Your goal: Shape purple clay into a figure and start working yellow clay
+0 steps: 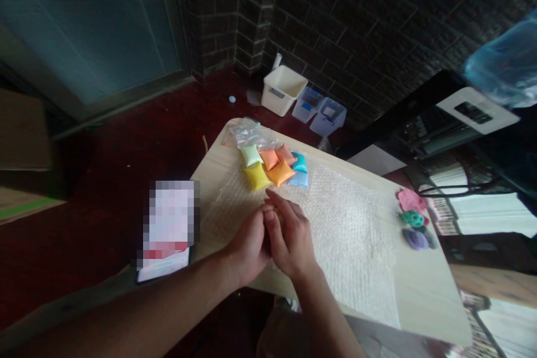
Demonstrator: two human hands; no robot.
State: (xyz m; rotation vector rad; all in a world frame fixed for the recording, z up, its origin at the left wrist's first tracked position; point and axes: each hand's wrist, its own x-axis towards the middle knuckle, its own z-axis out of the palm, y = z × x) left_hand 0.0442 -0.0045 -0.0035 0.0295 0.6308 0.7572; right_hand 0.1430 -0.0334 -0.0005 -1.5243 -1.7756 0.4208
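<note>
My left hand (250, 241) and my right hand (294, 238) are cupped against each other over the near edge of the table. Both are closed, palms facing, and whatever lies between them is hidden. Just beyond my fingertips lie soft, pillow-like packets: a yellow packet (257, 177), an orange packet (281, 173), a pale green packet (251, 155) and several others in coral, teal and light blue. Under the packets and my hands spreads a sheet of bubble wrap (348, 229).
A crumpled clear plastic bag (251, 134) lies at the table's (436, 291) far corner. Pink (411, 200), green (411, 218) and purple (416, 239) shaped lumps sit at the right edge. A blurred-out screen (168, 229) stands left. A white basket (281, 95) and clear bins (328, 117) are on the floor.
</note>
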